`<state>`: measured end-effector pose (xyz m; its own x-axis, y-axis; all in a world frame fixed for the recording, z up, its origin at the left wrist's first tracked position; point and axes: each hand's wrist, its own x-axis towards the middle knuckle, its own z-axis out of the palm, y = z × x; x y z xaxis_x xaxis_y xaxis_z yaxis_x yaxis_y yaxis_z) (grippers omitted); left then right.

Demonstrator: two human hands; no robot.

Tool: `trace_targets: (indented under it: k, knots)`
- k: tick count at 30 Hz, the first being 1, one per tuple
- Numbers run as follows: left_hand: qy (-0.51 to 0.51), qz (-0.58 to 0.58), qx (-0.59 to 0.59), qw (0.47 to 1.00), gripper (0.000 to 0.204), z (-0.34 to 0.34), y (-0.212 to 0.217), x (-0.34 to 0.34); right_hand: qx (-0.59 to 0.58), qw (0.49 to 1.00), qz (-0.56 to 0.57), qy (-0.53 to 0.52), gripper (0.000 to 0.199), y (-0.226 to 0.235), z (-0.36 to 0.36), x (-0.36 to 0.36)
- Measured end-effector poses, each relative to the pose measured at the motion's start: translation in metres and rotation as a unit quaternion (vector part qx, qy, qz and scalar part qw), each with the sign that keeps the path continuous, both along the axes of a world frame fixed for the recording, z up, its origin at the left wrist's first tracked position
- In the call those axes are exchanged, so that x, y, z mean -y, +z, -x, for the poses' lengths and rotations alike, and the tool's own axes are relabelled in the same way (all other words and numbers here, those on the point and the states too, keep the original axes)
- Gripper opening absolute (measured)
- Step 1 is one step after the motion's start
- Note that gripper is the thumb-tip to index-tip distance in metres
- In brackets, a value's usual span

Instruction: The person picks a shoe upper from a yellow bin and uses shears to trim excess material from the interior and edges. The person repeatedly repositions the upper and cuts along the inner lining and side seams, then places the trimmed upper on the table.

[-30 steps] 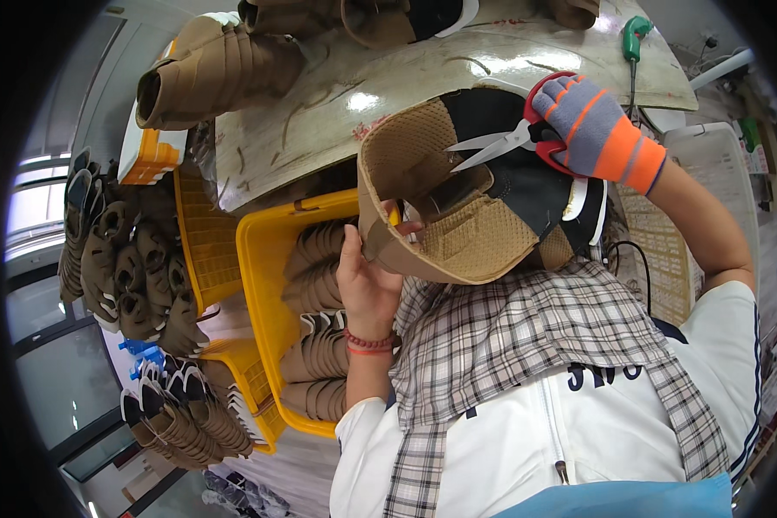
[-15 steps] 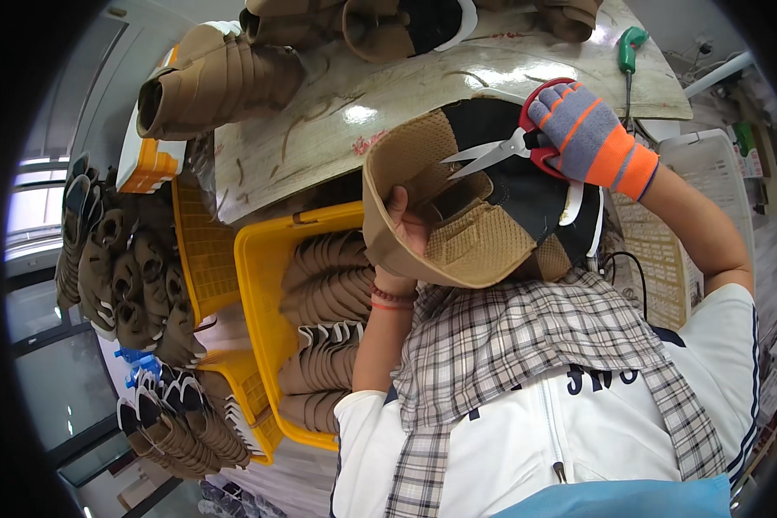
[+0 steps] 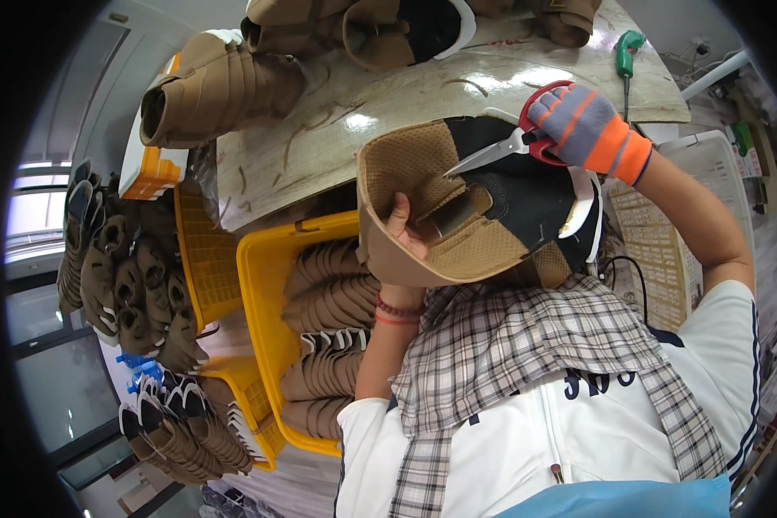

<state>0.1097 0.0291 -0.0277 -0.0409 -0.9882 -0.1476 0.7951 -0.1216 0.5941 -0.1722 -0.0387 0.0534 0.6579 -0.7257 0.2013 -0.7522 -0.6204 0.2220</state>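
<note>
Tan-and-black shoe upper (image 3: 483,207), now raised to centre frame, is gripped by the bare left hand (image 3: 403,226) as scissors (image 3: 501,151), clasped in the gloved right hand (image 3: 585,128), have been brought onto its mesh.

Head-worn fisheye view, looking straight down onto the person's own chest and hands.

A single wide view sits close above the work: the left hand (image 3: 403,226) and the gloved right hand (image 3: 583,125) fill the upper middle, near the lens, with the worktable (image 3: 337,129) beyond them at the top. Straight edges bow toward the dark round rim, and yellow crates (image 3: 263,285) lie to the left.
</note>
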Motion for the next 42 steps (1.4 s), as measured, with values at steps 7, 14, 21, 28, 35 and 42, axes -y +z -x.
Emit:
trace_targets:
  k: [7, 14, 21, 28, 35, 42]
  knots:
    - [-0.012, -0.02, -0.065, 0.998, 0.046, -0.006, -0.026, 0.006, 0.044, 0.997, -0.061, 0.028, 0.039, 0.016, -0.007, 0.004]
    - [-0.037, -0.052, -0.047, 0.997, 0.051, 0.002, 0.009, -0.006, 0.0, 0.996, -0.091, -0.008, 0.038, 0.006, -0.006, 0.011]
    - [-0.005, -0.049, -0.024, 0.999, 0.049, 0.002, -0.002, -0.006, 0.059, 0.997, -0.001, 0.057, 0.04, 0.02, -0.021, 0.009]
    - [0.016, -0.044, -0.011, 0.999, 0.05, 0.0, -0.016, 0.001, -0.025, 0.996, 0.015, 0.088, 0.035, 0.024, -0.059, 0.013]
    - [-0.027, -0.058, -0.067, 0.996, 0.052, -0.006, -0.022, 0.0, -0.067, 0.996, -0.058, 0.014, 0.042, 0.029, -0.055, 0.009]
    - [-0.037, -0.054, -0.04, 0.997, 0.051, -0.001, -0.006, -0.001, 0.01, 0.994, 0.044, 0.097, 0.037, 0.027, -0.052, 0.009]
